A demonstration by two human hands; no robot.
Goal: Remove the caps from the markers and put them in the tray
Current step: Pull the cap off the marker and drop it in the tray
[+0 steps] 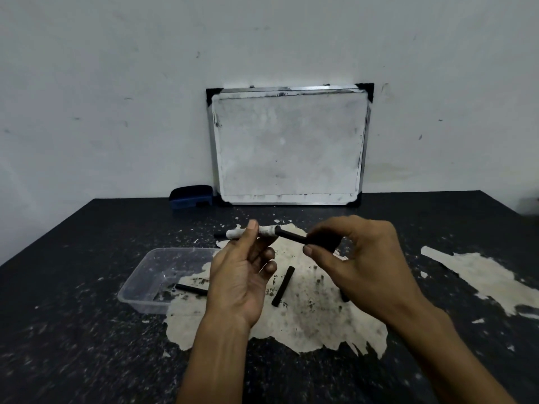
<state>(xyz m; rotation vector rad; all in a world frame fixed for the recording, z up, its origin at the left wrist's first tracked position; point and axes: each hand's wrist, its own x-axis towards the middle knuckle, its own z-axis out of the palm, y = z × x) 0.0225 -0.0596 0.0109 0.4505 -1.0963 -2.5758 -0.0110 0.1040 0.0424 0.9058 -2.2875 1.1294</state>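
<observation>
I hold a marker (pixel 256 232) up in the air over the table (pixel 87 330). My left hand (pixel 239 275) pinches its white body between thumb and fingers. My right hand (pixel 358 258) pinches the black cap (pixel 294 237) at the other end. The cap touches the tip of the marker and tilts down to the right. I cannot tell if it is all the way off.

Under my hands, one black piece (pixel 283 285) lies loose on a pale, worn patch of the table. To the left sits a clear tray (pixel 137 290). Another black piece (pixel 191 289) lies inside it, near the front.

At the back, a whiteboard (pixel 288 147) leans on the wall. A blue eraser (pixel 191 196) sits just beside its bottom left corner.
</observation>
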